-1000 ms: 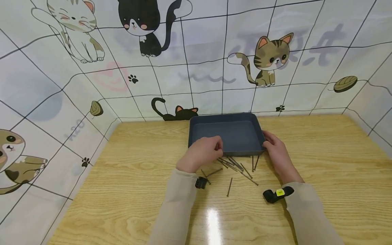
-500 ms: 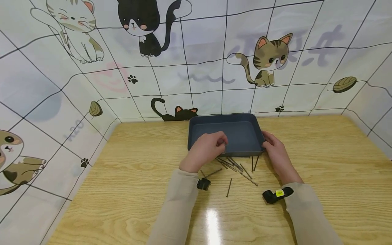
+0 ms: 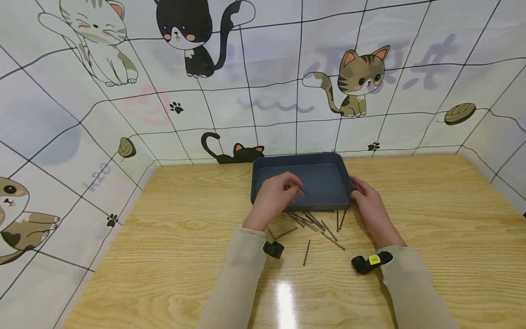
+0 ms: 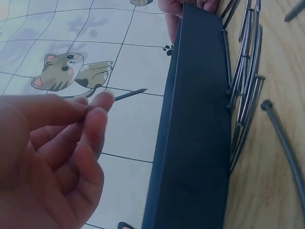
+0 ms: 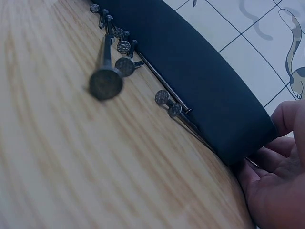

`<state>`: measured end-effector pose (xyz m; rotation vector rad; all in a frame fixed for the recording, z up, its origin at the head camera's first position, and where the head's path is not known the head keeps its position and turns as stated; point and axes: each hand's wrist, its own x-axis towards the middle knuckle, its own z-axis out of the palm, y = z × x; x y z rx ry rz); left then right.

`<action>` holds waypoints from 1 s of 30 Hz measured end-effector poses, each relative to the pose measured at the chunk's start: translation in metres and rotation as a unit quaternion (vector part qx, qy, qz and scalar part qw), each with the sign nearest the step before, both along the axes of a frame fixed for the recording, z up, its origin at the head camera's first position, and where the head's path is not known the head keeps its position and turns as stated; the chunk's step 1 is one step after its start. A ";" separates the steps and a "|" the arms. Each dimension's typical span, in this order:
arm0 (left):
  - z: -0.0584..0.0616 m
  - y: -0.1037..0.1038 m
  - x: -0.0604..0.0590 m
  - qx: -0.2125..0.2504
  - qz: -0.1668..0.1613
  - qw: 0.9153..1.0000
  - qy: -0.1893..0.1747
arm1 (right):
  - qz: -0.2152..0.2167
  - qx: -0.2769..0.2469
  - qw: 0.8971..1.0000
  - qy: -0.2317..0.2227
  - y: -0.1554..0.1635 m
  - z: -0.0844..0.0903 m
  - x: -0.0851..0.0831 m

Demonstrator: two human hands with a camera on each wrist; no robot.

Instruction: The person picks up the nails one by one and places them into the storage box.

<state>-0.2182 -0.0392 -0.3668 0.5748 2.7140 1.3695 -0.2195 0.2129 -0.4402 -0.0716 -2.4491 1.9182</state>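
Note:
A dark blue tray (image 3: 263, 164) stands on the wooden table against the back wall. My left hand (image 3: 278, 192) is over the tray's front left part and pinches a thin nail (image 3: 302, 189) between thumb and fingers; the left wrist view shows the nail (image 4: 129, 94) sticking out past my fingertips (image 4: 97, 107). My right hand (image 3: 367, 201) rests against the tray's front right corner (image 5: 257, 138), fingers along its wall. Several nails (image 3: 316, 223) lie loose on the table just in front of the tray, seen head-on as nails (image 5: 114, 62) in the right wrist view.
The table (image 3: 431, 219) is light wood, walled on three sides by a cat-patterned sheet (image 3: 287, 82). One nail (image 3: 306, 252) lies apart nearer me. Wrist cameras (image 3: 273, 249) sit on both sleeves.
My left hand has risen from the nails at the tray's front edge and moved over the tray with one nail pinched. The right hand has stayed at the corner.

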 end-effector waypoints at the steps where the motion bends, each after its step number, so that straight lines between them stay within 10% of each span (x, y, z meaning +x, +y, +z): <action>1: -0.001 0.000 -0.001 0.013 0.005 1.000 -0.007 | -0.001 0.002 1.000 0.002 0.000 0.000 0.000; 13: -0.018 -0.003 -0.011 0.041 0.032 0.998 -0.046 | -0.005 0.004 1.000 0.002 -0.001 0.000 0.000; 23: -0.020 -0.003 -0.011 -0.074 0.058 0.995 -0.014 | 0.001 -0.002 1.000 0.005 -0.001 -0.002 0.000; 30: -0.024 0.002 -0.008 -0.199 0.046 0.979 0.006 | 0.001 -0.001 1.000 0.009 -0.001 -0.003 0.000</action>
